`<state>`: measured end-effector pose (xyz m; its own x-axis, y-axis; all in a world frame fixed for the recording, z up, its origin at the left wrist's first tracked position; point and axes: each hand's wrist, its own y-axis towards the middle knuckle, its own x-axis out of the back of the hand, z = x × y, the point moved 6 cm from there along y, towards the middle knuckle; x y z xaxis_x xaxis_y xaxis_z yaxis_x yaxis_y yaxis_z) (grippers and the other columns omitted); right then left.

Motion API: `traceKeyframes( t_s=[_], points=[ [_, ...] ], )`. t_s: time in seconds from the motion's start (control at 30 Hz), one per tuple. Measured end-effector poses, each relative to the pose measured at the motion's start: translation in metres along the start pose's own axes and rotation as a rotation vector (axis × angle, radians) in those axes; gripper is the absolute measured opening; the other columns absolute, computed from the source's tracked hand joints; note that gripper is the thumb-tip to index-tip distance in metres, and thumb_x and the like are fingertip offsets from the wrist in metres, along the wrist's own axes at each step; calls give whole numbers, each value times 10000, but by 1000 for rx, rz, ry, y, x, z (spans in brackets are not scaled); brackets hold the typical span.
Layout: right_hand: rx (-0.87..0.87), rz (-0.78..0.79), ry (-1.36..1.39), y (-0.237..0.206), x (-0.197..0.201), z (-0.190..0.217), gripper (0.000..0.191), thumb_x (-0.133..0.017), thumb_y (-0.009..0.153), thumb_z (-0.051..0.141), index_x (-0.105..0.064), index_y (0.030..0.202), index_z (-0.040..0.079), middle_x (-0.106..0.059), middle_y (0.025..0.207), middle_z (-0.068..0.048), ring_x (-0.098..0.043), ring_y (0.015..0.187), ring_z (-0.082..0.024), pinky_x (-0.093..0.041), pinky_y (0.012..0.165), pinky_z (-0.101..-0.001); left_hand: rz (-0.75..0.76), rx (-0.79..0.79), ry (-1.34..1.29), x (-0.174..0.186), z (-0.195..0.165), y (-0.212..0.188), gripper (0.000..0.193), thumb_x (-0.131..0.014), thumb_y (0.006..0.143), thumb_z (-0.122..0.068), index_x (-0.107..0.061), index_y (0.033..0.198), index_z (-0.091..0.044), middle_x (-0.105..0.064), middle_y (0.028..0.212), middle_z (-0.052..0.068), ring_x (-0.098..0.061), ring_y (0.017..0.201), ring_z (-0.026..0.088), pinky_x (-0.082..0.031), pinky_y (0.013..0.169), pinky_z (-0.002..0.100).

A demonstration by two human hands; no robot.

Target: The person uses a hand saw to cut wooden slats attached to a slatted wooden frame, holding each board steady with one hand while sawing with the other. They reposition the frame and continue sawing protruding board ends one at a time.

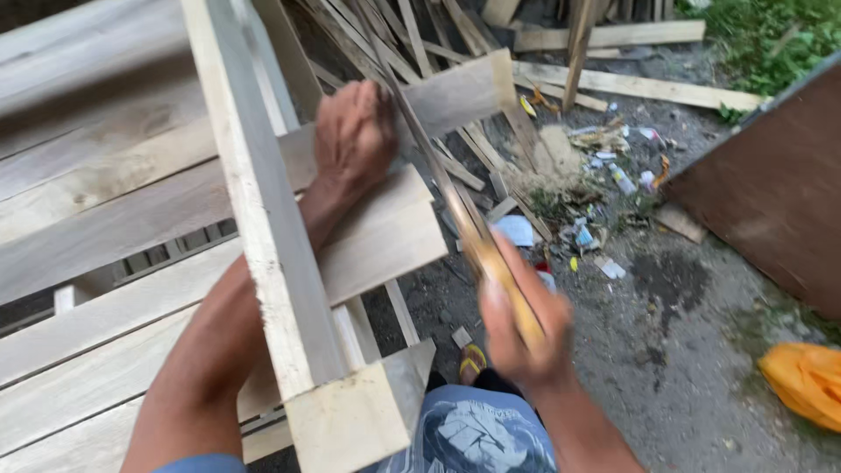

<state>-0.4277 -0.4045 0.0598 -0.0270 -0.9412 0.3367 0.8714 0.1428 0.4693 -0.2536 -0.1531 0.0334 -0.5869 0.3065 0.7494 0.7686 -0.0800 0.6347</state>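
My right hand [524,328] is closed around the yellowish handle of a handsaw [455,206], blade angled up and away, blurred. My left hand [353,131], arm stretched forward, presses fingers curled on a pale board [385,232], just left of the blade. A square post [263,219] crosses my left forearm. Right of the hands: dirt ground [666,350], sawdust, litter, scrap laths [631,86].

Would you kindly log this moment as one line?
left hand: pressing pale wooden plank | right hand: gripping blurred yellow-handled saw
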Motion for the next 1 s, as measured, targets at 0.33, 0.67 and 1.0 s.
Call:
traceKeyframes(
  t_s=[0.33, 0.67, 1.0],
  points=[
    [191, -18, 235, 65, -51, -40, 470, -573, 1078, 133, -498, 1500, -60, -751, 1073, -165, -721, 860, -122, -599, 743, -272, -53, -89, 3, 0, 4, 10, 109, -607, 1018, -148, -597, 977, -48, -544, 894, 140, -540, 831, 324, -392, 760, 444],
    [30, 45, 190, 82, -57, -52, 539, -629, 998, 166, -506, 1464, -76, -775, 1033, -204, -753, 831, -188, -618, 702, -293, 257, -183, -5, 2, 6, 10, 857, -780, 664, -370, -511, 1336, 88, -457, 1017, 224, -479, 910, 365, -407, 813, 477],
    [63, 43, 244, 78, -63, -66, 506, -628, 1014, 121, -503, 1453, -97, -756, 1089, -189, -759, 908, -160, -626, 765, -281, 308, 163, 238, -22, 31, 15, 460, -799, 712, -303, -523, 994, -68, -481, 813, 78, -498, 700, 239, -394, 716, 403]
  ],
)
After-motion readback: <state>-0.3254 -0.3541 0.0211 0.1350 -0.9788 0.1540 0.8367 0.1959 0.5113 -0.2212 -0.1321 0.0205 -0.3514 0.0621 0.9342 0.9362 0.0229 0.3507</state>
